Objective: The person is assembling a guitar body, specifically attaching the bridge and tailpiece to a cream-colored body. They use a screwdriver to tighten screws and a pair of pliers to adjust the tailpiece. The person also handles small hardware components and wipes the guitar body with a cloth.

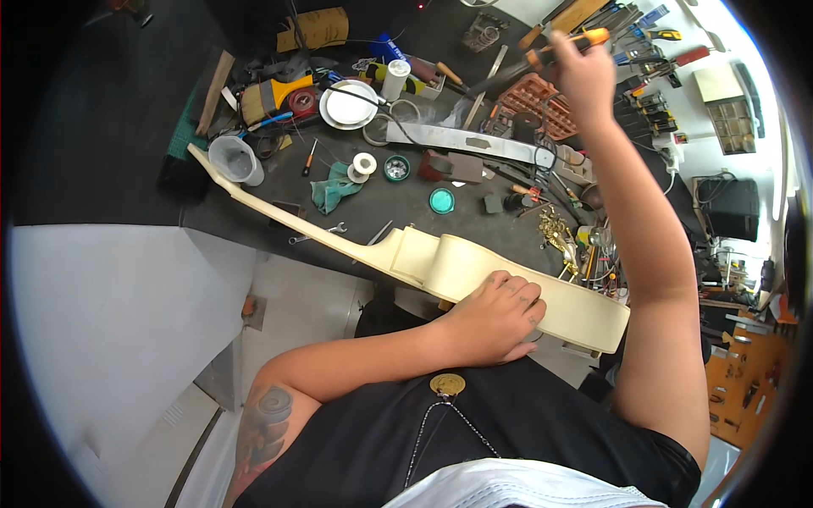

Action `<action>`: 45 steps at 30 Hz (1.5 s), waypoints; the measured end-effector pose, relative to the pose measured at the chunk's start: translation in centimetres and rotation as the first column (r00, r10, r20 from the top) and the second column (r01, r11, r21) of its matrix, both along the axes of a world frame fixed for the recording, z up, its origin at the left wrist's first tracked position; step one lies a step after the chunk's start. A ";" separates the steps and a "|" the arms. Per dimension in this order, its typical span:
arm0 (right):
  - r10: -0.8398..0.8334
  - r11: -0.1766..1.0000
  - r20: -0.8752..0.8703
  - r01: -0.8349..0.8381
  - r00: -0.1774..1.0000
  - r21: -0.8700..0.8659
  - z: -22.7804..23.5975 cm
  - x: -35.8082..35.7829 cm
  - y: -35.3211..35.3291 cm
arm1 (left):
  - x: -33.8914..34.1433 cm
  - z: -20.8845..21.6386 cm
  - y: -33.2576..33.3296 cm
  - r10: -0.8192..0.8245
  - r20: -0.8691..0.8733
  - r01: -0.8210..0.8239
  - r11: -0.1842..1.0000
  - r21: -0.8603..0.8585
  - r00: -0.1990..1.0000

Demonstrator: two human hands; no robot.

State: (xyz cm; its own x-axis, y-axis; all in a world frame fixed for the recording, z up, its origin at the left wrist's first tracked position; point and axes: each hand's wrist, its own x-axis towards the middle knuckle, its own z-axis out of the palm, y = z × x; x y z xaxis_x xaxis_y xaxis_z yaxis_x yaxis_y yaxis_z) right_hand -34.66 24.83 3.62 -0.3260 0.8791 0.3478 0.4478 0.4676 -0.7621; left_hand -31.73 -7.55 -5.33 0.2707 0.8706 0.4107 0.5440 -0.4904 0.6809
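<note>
A cream-coloured electric guitar (466,269), with no strings in sight, lies slantwise across the near edge of the bench, tilted on its side. Its neck points to the far left, and the headstock end is beside a translucent plastic cup (236,161). My left hand (501,315) grips the body's near side, fingers curled against it. Raised at the upper right, my right hand (584,80) is closed on an orange-and-black handled tool (590,38). A dark shaft or blade seems to run left from it, but blur hides its kind.
On the dark bench (279,186) lie a wide paintbrush (269,100), white bowls (350,104), a solder spool (362,166), a long metal bar (474,142) and a wrench (320,234). Gold-coloured hardware (556,239) lies beyond the guitar body. An orange-red rack (542,106) and several hand tools crowd the right.
</note>
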 end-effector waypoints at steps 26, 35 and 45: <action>-0.075 0.906 0.418 -0.113 0.905 0.408 -3.5 -5.1 8.0 | 0.1 -0.2 -0.2 0.004 -0.003 -0.004 0.997 0.078 1.000; -0.102 0.938 0.516 -0.090 0.850 0.334 -5.0 -5.4 8.9 | 0.5 0.4 0.1 0.001 -0.010 -0.001 1.000 0.016 1.000; 0.406 0.911 0.730 -0.304 0.550 -0.277 8.1 8.8 -3.3 | 2.0 1.5 0.4 0.049 -0.097 -0.055 0.997 -0.055 0.994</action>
State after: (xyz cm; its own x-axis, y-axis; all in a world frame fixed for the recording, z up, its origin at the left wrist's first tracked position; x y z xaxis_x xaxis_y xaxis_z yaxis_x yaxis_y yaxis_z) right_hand -25.89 21.48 11.74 -0.7171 0.6448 -0.2646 0.6969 0.6609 -0.2785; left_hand -29.70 -7.13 -3.84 0.2604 0.9060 0.3337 0.6317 -0.4213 0.6508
